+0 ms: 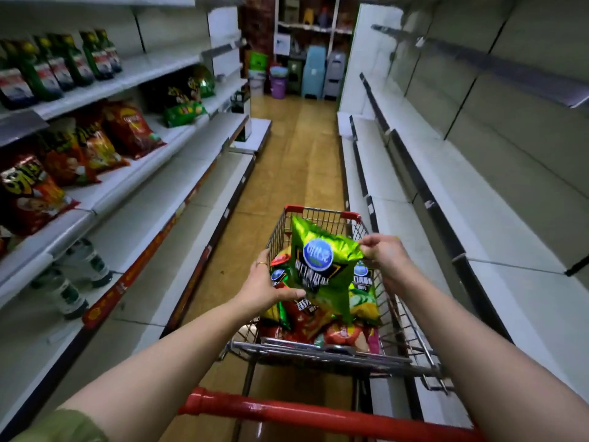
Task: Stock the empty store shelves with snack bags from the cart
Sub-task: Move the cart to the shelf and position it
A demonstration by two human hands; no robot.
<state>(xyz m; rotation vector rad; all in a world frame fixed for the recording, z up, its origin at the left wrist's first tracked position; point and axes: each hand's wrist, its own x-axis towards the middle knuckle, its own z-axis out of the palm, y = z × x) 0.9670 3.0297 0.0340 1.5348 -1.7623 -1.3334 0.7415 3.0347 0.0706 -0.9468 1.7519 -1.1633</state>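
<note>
Two hands hold a green snack bag (322, 266) upright above the cart (322, 214). The left hand (266, 287) grips its lower left edge; the right hand (382, 253) pinches its right corner.

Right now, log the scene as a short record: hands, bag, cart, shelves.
left hand: holds the green bag at its lower left edge, thumb on front
right hand: pinches the green bag's upper right corner
green bag: lifted upright above the cart
cart: wire basket, red handle, holds other bags
left shelves: upper tiers partly stocked
right shelves: bare
</note>
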